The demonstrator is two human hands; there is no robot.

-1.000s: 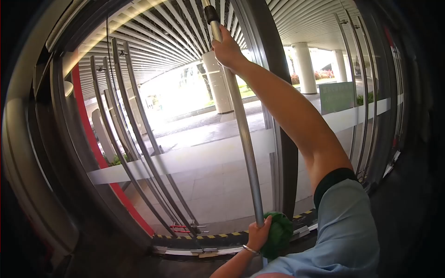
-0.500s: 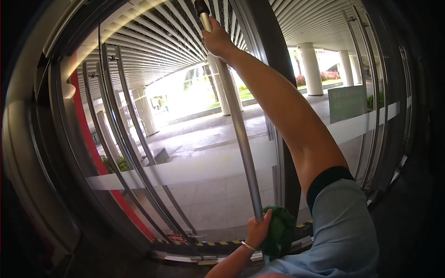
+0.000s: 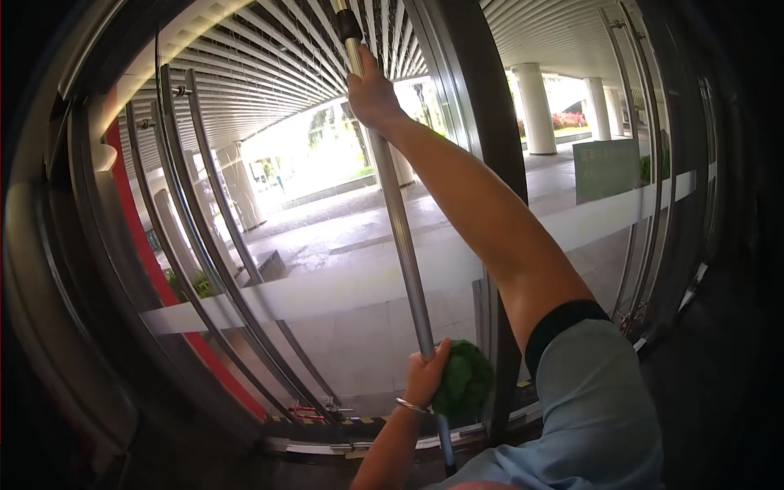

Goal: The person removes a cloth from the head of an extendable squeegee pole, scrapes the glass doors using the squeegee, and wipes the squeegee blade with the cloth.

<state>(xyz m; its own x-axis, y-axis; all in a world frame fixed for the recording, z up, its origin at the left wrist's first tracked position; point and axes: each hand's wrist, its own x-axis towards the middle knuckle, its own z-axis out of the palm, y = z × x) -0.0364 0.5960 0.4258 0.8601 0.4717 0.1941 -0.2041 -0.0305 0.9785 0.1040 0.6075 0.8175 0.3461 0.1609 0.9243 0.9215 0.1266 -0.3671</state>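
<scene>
A long ribbed metal telescopic pole [image 3: 400, 220] slants up in front of a glass door, and its top end runs out of view. High on the pole, just below a black collar [image 3: 349, 26], my right hand [image 3: 376, 96] is closed around it. My left hand [image 3: 426, 376], with a bangle at the wrist, grips the lower part of the same pole. A bunched green cloth [image 3: 464, 377] sits against the left hand and pole; whether the fingers also pinch it is hard to see. The pole's lower tip is near the bottom edge.
Tall metal door handles [image 3: 216, 237] stand at the left, with others [image 3: 645, 163] at the right. A dark door frame post [image 3: 482, 106] rises beside my right arm. Beyond the glass are round columns [image 3: 535, 110], a green sign [image 3: 607, 170] and a paved floor.
The view has shifted slightly. My right hand and the pole's collar sit lower in view, while my left hand and the green cloth have moved up and left. Both hands keep hold of the pole.
</scene>
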